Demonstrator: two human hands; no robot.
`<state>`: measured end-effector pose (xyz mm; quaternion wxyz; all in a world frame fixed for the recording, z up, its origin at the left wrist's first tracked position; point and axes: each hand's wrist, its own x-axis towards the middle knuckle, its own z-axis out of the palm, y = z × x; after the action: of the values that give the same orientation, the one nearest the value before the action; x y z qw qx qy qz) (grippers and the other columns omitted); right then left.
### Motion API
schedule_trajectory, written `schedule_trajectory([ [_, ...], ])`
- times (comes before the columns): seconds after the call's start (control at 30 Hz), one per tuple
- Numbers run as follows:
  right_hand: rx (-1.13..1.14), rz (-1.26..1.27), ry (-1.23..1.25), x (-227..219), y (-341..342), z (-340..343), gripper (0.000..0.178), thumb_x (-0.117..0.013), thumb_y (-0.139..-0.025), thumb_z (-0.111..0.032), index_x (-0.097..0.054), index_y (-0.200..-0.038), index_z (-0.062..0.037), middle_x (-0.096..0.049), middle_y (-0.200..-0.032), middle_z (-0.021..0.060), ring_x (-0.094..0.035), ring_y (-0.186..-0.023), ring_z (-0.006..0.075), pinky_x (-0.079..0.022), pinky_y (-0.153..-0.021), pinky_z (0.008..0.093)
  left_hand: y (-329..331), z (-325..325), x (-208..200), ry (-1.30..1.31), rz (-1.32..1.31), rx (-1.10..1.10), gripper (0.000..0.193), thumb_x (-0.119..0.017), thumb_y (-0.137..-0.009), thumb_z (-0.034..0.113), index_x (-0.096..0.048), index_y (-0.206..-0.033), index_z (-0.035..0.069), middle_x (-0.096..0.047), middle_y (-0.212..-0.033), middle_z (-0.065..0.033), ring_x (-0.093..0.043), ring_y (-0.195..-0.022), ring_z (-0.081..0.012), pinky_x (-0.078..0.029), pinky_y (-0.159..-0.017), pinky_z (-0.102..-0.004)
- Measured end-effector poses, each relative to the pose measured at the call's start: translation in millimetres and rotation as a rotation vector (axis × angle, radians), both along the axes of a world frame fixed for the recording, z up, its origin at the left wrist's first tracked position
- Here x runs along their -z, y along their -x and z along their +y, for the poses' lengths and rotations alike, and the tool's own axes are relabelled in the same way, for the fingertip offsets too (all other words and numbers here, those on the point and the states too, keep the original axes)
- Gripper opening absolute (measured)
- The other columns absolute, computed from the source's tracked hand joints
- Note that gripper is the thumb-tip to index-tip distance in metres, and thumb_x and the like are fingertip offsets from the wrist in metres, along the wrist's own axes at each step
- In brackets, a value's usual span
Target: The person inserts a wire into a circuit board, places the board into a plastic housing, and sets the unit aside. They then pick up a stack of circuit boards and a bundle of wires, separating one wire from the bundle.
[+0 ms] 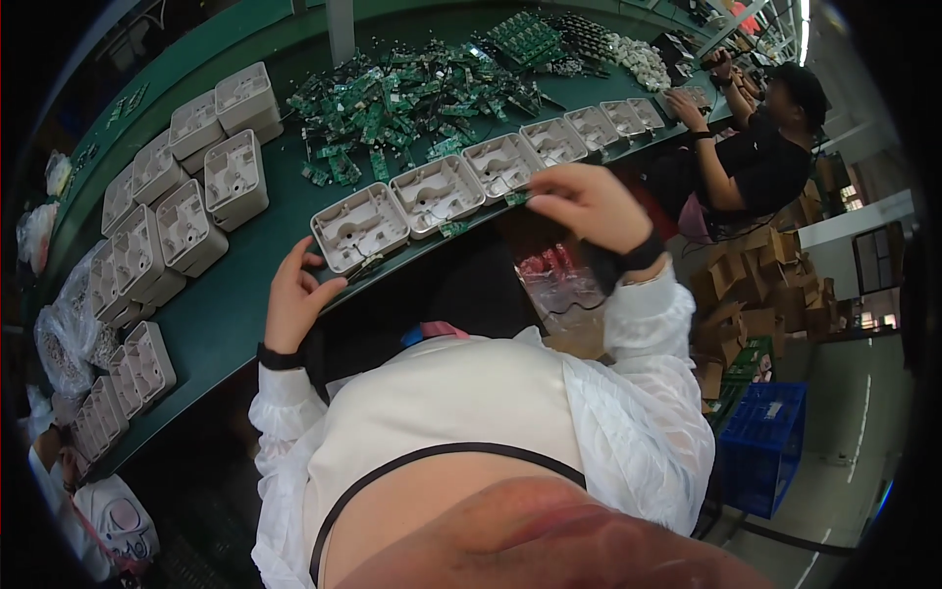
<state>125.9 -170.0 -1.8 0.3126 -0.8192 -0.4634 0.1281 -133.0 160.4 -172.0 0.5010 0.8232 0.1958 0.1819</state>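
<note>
My left hand [299, 297] is at the near left corner of a white plastic housing [359, 232]. Its fingers and thumb are apart, with nothing between them. My right hand [593, 208] reaches over the near edge of another housing [498, 165] in the same row. Its thumb and fingers look apart, their tips beside a small green circuit board [515, 198] at that housing's edge. Between my hands stands a third housing [437, 194], with a similar circuit board [452, 230] at its front. Thin wires show inside the housings.
A heap of green circuit boards [402, 103] lies behind the row on the green workbench [221, 294]. Stacked housings [182, 226] stand at left. More housings [592, 128] continue right toward a co-worker [751, 147]. Cardboard boxes [756, 280] and a blue crate [765, 447] are at right.
</note>
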Motion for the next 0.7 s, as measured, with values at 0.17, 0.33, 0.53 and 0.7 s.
schedule_trajectory([
  [0.17,0.168,0.025,0.078,-49,-86,-41,0.032,-0.073,-0.093,-0.027,-0.071,-0.111,-0.0011,-0.072,-0.091,0.0046,-0.065,-0.077,0.0094,-0.052,-0.066,0.0270,7,9,9,0.050,-0.117,-0.121,0.059,-0.074,-0.088,0.005,-0.052,-0.142,0.003,-0.058,-0.107,-0.0024,-0.049,-0.068,-0.0051,-0.041,-0.063,-0.0199],
  [0.33,0.469,0.248,-0.045,-31,-224,-30,0.044,-0.072,-0.092,-0.041,-0.071,-0.113,-0.0025,-0.072,-0.094,0.0021,-0.067,-0.080,0.0129,-0.054,-0.063,0.0287,6,10,18,0.045,-0.247,-0.360,0.050,-0.065,-0.096,0.004,-0.050,-0.144,0.004,-0.057,-0.110,-0.0022,-0.048,-0.073,-0.0046,-0.041,-0.070,-0.0195],
  [0.53,0.650,0.072,0.161,19,-400,36,0.061,-0.076,-0.084,-0.054,-0.071,-0.111,0.0001,-0.071,-0.094,0.0067,-0.066,-0.087,0.0178,-0.053,-0.066,0.0316,-1,7,24,-0.117,-0.288,-0.469,0.048,-0.063,-0.098,0.006,-0.049,-0.144,0.003,-0.059,-0.114,-0.0048,-0.049,-0.076,-0.0062,-0.043,-0.073,-0.0216],
  [0.7,0.731,-0.114,0.365,57,-480,85,0.079,-0.075,-0.077,-0.068,-0.072,-0.116,0.0009,-0.072,-0.102,0.0146,-0.067,-0.098,0.0266,-0.054,-0.081,0.0367,-7,2,30,-0.187,-0.242,-0.500,0.048,-0.063,-0.098,0.007,-0.048,-0.143,0.002,-0.059,-0.115,-0.0058,-0.049,-0.077,-0.0071,-0.043,-0.074,-0.0223],
])
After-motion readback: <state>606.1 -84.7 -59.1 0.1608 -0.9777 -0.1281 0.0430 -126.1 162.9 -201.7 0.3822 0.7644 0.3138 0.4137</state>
